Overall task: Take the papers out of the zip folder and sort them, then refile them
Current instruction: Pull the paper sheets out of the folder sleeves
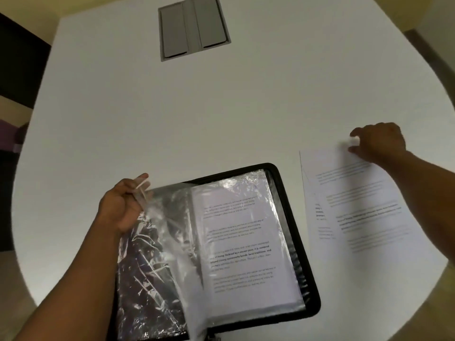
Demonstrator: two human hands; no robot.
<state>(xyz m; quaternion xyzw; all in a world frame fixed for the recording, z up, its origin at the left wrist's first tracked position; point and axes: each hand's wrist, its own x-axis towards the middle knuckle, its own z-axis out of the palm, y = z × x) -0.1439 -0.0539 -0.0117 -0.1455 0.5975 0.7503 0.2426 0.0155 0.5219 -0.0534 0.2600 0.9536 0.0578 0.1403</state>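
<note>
White table is carrying an open black zip folder at its near edge, printed papers lying in its clear sleeves. Left hand is pinching a lifted sleeve; right hand is pressing loose sheets beside the folder. Much bare table is lying beyond, and the text is blurring.

White table with a grey hatch

The round-edged white table fills most of the view. A grey rectangular hatch with two flaps is set flush into it near the far edge. Beyond the left edge stands something dark.
</note>
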